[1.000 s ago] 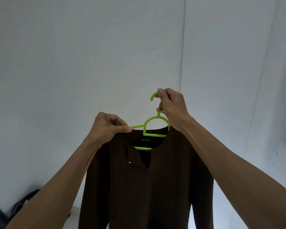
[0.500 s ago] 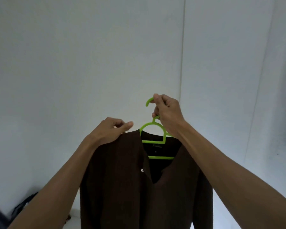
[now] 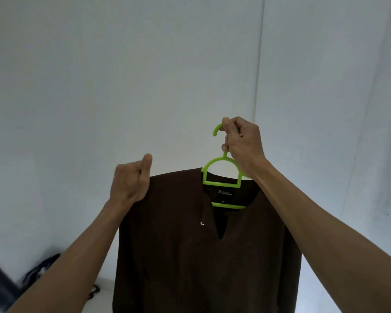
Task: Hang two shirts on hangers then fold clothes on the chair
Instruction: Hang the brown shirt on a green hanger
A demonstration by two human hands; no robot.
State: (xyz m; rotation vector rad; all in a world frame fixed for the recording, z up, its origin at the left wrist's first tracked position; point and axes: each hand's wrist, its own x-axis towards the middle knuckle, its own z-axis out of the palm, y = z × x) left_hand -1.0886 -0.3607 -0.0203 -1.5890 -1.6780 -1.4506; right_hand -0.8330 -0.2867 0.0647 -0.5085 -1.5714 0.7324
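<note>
A dark brown long-sleeved shirt (image 3: 190, 256) with a notched neckline hangs on a lime green plastic hanger (image 3: 220, 179), held up in front of a white wall. My right hand (image 3: 242, 143) grips the hanger's neck just below its hook. My left hand (image 3: 131, 181) is closed on the shirt's left shoulder edge, thumb pointing up. The hanger's left arm is hidden inside the shirt, and my right wrist covers part of its right side.
A white wall (image 3: 122, 75) fills the background, with a vertical seam (image 3: 259, 64) right of centre. Dark items, perhaps a bag (image 3: 41, 269), lie on the floor at the lower left.
The shirt's left shoulder has been drawn fully over the hanger arm. My left hand slid outward to the shoulder edge. The shirt and hanger shifted slightly right.
</note>
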